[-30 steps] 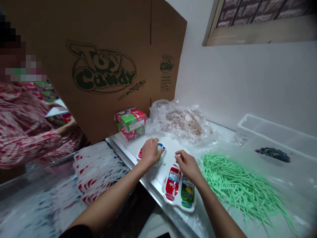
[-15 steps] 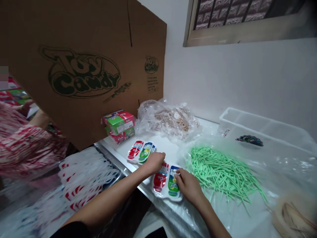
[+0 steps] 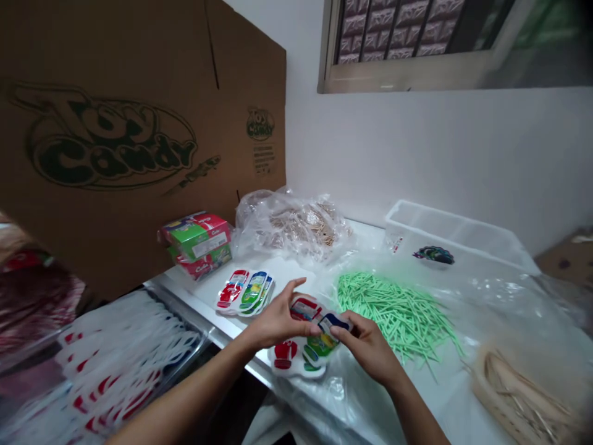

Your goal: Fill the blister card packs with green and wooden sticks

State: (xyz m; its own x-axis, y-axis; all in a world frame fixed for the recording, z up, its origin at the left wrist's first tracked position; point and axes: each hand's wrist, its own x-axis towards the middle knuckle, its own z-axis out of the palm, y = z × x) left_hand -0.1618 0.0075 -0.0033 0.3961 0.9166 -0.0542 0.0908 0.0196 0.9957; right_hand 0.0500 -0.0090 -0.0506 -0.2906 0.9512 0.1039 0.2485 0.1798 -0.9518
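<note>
Both hands hold a white, bottle-shaped candy packet (image 3: 325, 343) with a red cola half and a green-and-blue half, raised at a tilt over the table. My left hand (image 3: 278, 318) has its thumb across the packet's face, its index finger stretched outward. My right hand (image 3: 368, 346) pinches the blue corner between thumb and fingers. Directly underneath lies another such packet (image 3: 283, 358), partly covered. Left of my left hand, a small stack of matching packets (image 3: 243, 292) rests on the white table. To the right is a heap of light green sticks (image 3: 393, 312) on clear plastic.
Red-and-green boxes (image 3: 199, 241) in clear wrap stand by a large cardboard box (image 3: 139, 210). Behind is a bag of brown sticks (image 3: 301, 222). A translucent bin (image 3: 463, 238) stands at the wall; a beige container (image 3: 504, 395) is front right. Many packets (image 3: 111, 364) fill the lower left.
The packet has been lifted and tilted, revealing another below it. My left hand has brought its thumb onto it, and the right hand now pinches its corner. The camera view has turned right.
</note>
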